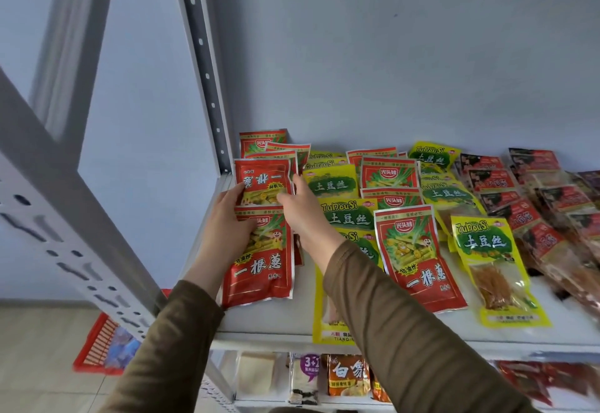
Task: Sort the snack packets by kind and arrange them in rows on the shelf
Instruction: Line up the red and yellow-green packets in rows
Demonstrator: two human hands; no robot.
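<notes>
Red basket (97, 347) on the floor at 8 o'clock, partly hidden behind the grey shelf upright (58, 217). White shelf (259, 321) holds the snack packets. Left hand (227, 224) at 9 o'clock of the packet pile, fingers curled on the left edge of an upside-down red packet (261, 182), thumb lying on the front red packet (263, 256) just below it. Right hand (302, 214) at 3 o'clock of that same upside-down packet, fingers closed on its right edge, so both hands clamp it. More red packets stacked behind it at 12 o'clock, against the wall. Both sleeves olive-brown. Right of the hands, yellow packets (334, 182) in an overlapping column, one overhanging the shelf's front lip under the right forearm. Then another red packet (418, 256), lying tilted, with more red ones above it at 12 o'clock. Next a yellow packet with clear window (493, 269). At far 3 o'clock dark red-black packets (526, 214), overlapping in rows. Lower shelf at 6 o'clock holds other snack packs (347, 377), blurry
</notes>
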